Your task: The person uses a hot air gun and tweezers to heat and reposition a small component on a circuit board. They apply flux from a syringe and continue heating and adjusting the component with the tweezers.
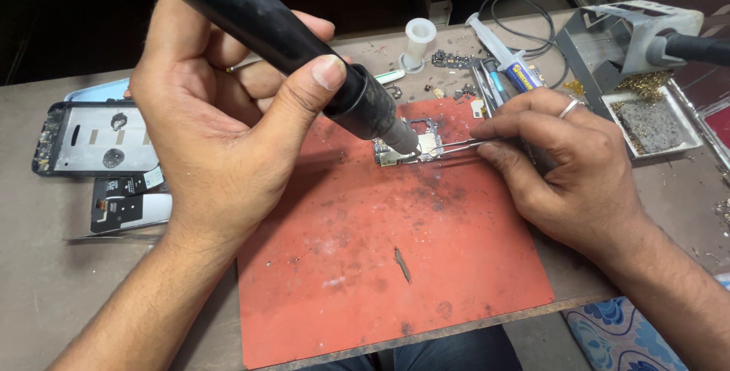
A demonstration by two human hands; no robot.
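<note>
A matt black plastic hot-air handpiece [281,40] with a dull metal nozzle is seen far left. Thin, shiny metal tweezers [456,145] are shown at right. The red mat [380,264] looks rubbery, matt, scorched and stained. The small circuit board [411,145] carries glossy metal shields. The tabletop [46,287] appears dull and worn.

You get even, fairly bright light from above; the red mat [395,264] shows soft shadows under both hands. The background is dark (nearly black). Focus holds in the centre, though the edges perhaps bend slightly.
</note>
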